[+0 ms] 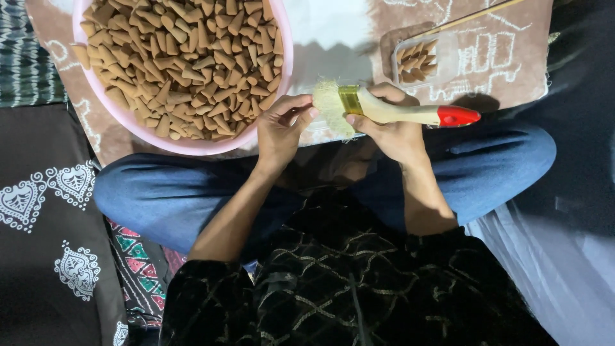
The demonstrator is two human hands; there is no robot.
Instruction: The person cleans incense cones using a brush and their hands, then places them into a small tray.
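Both hands meet just below the pink basin (282, 38): right hand (391, 131) closed around a paintbrush (384, 110), left hand (282, 128) pinching at its bristles; whether it holds anything small cannot be told. Basin remains heaped with brown cones (186, 64); clear tray (423, 61) right of it holds few.

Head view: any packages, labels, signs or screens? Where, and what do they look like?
Clear plastic box: top right on the patterned mat, small, rectangular, holding a few brown cones.
Pink basin: top left, round, heaped with brown cones; a container, not a package.
No labels, signs or screens visible.
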